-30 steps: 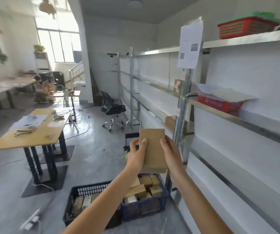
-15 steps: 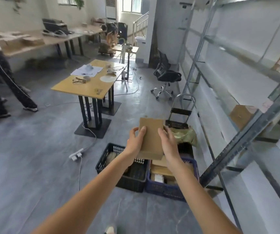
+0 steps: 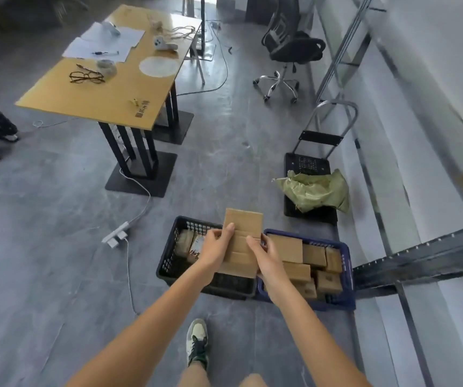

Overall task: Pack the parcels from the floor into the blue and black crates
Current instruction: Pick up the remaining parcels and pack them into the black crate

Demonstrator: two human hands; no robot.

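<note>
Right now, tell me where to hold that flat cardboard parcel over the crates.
Hold the flat cardboard parcel by its two long side edges, as the left hand and right hand do: it is thin and wide-faced, held upright above the black crate and blue crate.

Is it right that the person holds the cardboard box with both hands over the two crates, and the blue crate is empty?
Not quite. The blue crate is not empty: the head view shows it holding many cardboard parcels. The rest is right: the left hand and right hand both hold the cardboard box over the black crate and the blue one.
</note>
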